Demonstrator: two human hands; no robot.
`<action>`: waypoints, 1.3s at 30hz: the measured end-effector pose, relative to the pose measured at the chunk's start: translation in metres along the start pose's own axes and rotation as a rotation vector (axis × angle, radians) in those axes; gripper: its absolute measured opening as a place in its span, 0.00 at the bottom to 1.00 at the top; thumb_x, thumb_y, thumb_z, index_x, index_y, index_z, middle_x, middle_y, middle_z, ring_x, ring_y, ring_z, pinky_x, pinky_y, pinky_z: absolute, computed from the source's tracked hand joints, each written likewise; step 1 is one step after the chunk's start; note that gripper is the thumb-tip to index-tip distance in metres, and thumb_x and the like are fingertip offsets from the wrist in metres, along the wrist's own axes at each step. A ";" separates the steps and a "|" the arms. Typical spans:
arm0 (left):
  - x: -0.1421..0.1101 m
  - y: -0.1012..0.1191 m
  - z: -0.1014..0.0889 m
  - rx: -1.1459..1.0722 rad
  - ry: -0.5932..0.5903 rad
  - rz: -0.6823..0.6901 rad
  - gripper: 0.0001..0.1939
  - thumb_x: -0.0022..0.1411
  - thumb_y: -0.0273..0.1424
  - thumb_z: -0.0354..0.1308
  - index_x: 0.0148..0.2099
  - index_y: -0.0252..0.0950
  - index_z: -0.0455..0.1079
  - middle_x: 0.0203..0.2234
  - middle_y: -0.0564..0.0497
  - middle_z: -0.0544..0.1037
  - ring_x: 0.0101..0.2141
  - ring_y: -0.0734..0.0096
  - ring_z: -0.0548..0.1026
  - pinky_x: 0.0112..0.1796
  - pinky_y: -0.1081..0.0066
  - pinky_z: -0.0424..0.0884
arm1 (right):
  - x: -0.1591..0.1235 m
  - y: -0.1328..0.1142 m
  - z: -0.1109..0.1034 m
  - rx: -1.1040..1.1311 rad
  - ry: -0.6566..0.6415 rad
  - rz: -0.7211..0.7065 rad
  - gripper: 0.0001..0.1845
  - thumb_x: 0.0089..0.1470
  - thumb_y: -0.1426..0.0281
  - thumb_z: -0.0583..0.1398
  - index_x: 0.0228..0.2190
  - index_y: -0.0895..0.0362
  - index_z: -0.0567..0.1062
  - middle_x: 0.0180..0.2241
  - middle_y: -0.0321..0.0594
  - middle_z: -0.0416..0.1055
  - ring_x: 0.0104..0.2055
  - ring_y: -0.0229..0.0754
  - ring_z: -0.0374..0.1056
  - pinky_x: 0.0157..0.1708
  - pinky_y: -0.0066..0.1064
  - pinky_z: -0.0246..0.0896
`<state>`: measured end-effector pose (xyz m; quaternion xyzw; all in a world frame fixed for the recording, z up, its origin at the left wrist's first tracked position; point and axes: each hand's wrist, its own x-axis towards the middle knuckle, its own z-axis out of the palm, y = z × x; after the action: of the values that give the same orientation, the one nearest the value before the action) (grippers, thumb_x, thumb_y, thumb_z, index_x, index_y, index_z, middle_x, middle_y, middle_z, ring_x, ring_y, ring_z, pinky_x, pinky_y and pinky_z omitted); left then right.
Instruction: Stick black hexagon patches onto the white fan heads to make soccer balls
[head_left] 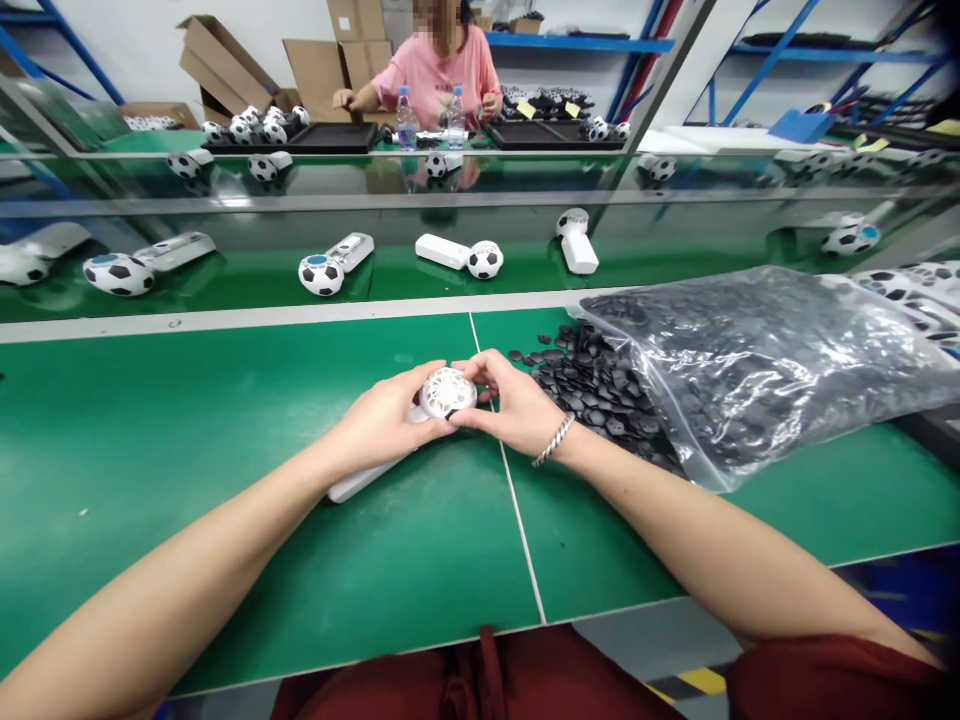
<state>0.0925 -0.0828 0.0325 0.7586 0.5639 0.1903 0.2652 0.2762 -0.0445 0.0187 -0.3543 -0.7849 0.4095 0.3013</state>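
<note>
Both my hands meet at the middle of the green table (187, 450). My left hand (382, 420) is wrapped round a white football-shaped device (447, 391) whose white handle pokes out under the palm towards me. The round head is all white and perforated. My right hand (510, 405), with a silver bracelet on the wrist, pinches the head from the right. Just right of my hands lies a pile of small black pieces (592, 375) spilling from a clear plastic bag (757, 360).
A conveyor belt (247, 285) beyond the table carries several finished black-and-white football devices (321, 273). Behind a glass divider a person in a pink shirt (439, 75) sits with trays of the same items, two water bottles and cardboard boxes.
</note>
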 end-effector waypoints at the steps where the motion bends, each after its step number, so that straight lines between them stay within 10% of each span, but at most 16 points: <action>1: 0.000 0.001 0.000 0.003 -0.002 0.008 0.34 0.53 0.44 0.56 0.59 0.37 0.54 0.54 0.47 0.66 0.51 0.57 0.66 0.48 0.62 0.64 | 0.000 0.001 0.001 -0.007 0.005 -0.009 0.22 0.40 0.71 0.65 0.36 0.56 0.61 0.41 0.42 0.67 0.42 0.42 0.65 0.34 0.32 0.63; 8: -0.001 0.006 0.000 0.036 0.000 -0.005 0.32 0.52 0.41 0.56 0.58 0.39 0.55 0.52 0.48 0.67 0.48 0.58 0.68 0.46 0.62 0.65 | 0.010 0.013 -0.016 -0.059 -0.004 -0.019 0.15 0.46 0.67 0.62 0.37 0.58 0.66 0.37 0.40 0.69 0.39 0.39 0.66 0.32 0.29 0.63; 12: -0.002 0.009 0.000 0.100 -0.016 -0.042 0.31 0.48 0.34 0.56 0.56 0.40 0.55 0.48 0.49 0.70 0.43 0.58 0.71 0.41 0.63 0.68 | 0.020 0.028 -0.044 -0.525 0.211 0.055 0.09 0.51 0.70 0.59 0.36 0.59 0.72 0.37 0.43 0.68 0.39 0.41 0.65 0.42 0.36 0.60; 16: -0.003 0.007 -0.007 0.232 -0.020 0.010 0.32 0.47 0.27 0.52 0.57 0.42 0.55 0.50 0.50 0.69 0.46 0.56 0.69 0.43 0.60 0.65 | 0.023 0.037 -0.055 -0.807 0.083 0.169 0.09 0.53 0.71 0.57 0.37 0.58 0.75 0.39 0.46 0.69 0.45 0.45 0.62 0.47 0.37 0.56; 31: 0.005 -0.013 -0.011 0.259 0.034 0.109 0.33 0.48 0.18 0.44 0.57 0.40 0.58 0.49 0.50 0.69 0.51 0.63 0.64 0.56 0.52 0.48 | 0.021 0.030 -0.056 -0.710 0.053 0.197 0.02 0.47 0.75 0.61 0.25 0.57 0.73 0.27 0.36 0.68 0.29 0.35 0.64 0.35 0.28 0.61; 39: 0.004 -0.016 -0.011 0.240 0.036 0.106 0.33 0.48 0.19 0.44 0.58 0.42 0.57 0.50 0.50 0.68 0.53 0.64 0.61 0.57 0.50 0.44 | 0.007 -0.003 -0.036 -0.217 -0.100 -0.147 0.06 0.49 0.77 0.59 0.30 0.56 0.75 0.31 0.35 0.72 0.35 0.35 0.67 0.38 0.28 0.63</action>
<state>0.0754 -0.0731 0.0316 0.8100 0.5465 0.1488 0.1520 0.2989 -0.0249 0.0394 -0.3055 -0.8623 0.3163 0.2511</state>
